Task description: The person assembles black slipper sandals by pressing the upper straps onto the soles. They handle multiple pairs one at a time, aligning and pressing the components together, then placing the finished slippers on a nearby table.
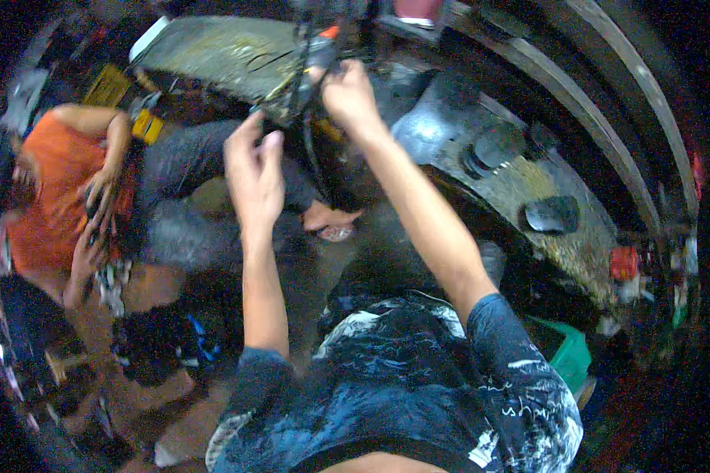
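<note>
My right hand (349,93) is raised at the top centre, its fingers curled closed beside a dark hanging bundle (301,75) that looks like cables or thin parts. What the fingers hold is too blurred to make out. A grey piece with an orange tip (329,33) shows just above that hand. Lower and to the left, my left hand (254,173) has its thumb apart from its fingers and nothing visible in its grasp. Its fingertips come close to the lower end of the bundle; whether they touch it I cannot tell.
At the left sits a person in an orange shirt (63,193), hands on a small dark object. A stained worktop (221,51) lies at the back. Dark rounded parts (551,214) rest on the right-hand ledge. A green container (568,347) stands by my right side.
</note>
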Demonstrator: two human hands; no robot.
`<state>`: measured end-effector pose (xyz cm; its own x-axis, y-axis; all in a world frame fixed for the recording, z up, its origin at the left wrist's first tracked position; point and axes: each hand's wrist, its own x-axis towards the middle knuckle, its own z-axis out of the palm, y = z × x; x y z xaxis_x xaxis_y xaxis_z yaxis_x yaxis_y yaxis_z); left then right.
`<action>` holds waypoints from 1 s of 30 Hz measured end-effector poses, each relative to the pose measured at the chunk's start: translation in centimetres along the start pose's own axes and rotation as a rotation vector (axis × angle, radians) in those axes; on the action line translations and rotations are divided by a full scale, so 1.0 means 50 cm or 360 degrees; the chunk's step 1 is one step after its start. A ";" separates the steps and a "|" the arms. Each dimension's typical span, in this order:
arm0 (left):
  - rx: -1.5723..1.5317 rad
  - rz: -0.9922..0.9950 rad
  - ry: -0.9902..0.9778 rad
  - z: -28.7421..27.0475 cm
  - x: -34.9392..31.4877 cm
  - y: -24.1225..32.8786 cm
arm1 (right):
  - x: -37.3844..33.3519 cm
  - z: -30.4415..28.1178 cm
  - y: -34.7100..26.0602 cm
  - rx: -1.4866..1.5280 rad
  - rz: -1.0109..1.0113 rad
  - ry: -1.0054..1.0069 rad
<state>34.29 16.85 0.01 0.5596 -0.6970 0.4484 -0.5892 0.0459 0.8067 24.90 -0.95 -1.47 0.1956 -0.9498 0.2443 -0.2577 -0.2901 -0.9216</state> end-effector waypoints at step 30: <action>0.0664 0.0530 -0.0614 0.425 0.002 0.143 | -0.528 -0.699 0.316 -0.0971 -0.0054 -0.0472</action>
<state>17.73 1.87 -2.36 0.1048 -0.9035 0.4156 -0.9146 0.0765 0.3970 -17.40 15.46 -11.96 0.4420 -0.8918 0.0971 -0.7175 -0.4164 -0.5585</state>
